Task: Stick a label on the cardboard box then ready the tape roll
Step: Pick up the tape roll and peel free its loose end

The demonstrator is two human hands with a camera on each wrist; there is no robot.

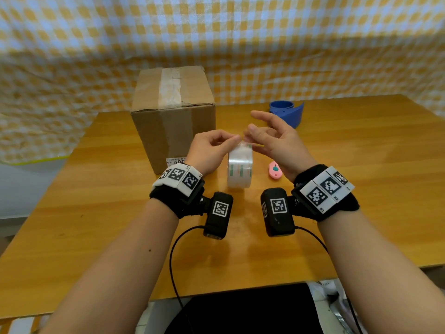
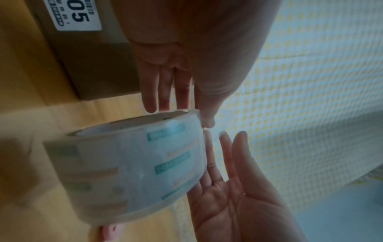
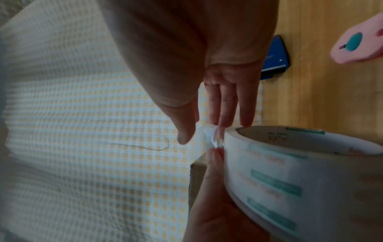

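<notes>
tape roll (image 1: pixel 240 166), label (image 2: pixel 77 15) reads "05".

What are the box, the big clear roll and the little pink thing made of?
The cardboard box looks like matte brown corrugated board, its top seam taped. The tape roll seems glossy clear plastic film on a paper-like core; the core's green print shows through. The pink cutter looks like smooth moulded plastic with a teal button, though that is a guess.

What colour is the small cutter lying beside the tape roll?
The cutter is pink with a teal button, clearest in the right wrist view.
</notes>
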